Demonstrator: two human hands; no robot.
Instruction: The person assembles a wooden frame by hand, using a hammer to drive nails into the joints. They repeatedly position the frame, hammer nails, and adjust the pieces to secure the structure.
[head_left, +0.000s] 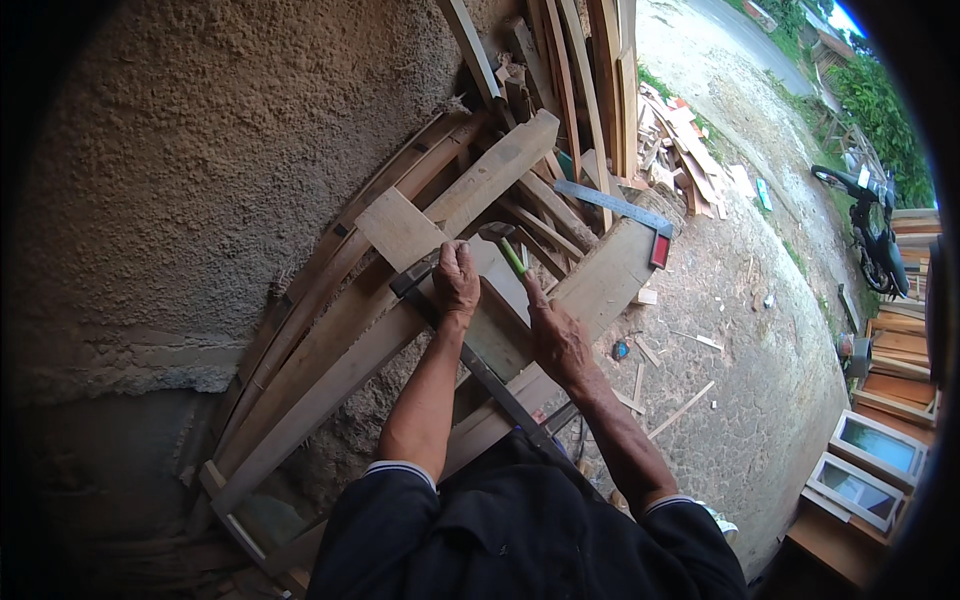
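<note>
My left hand [457, 283] presses down on a short flat wooden board [400, 232] that lies across two long beams. Under that hand a dark metal square [500, 390] runs back toward my body. My right hand [556, 338] rests on the same board and holds a green pencil [513, 257] whose tip touches the wood beside my left hand. The long left beam [330, 385] and the right beam [600, 285] slope away from me.
A rough plastered wall [200, 170] fills the left. Planks lean upright at the top [585, 80]. A metal ruler [610, 205] lies on the right beam. Wood scraps [690, 160] litter the gravel. A motorcycle [875, 235] and framed window panels [870, 465] stand right.
</note>
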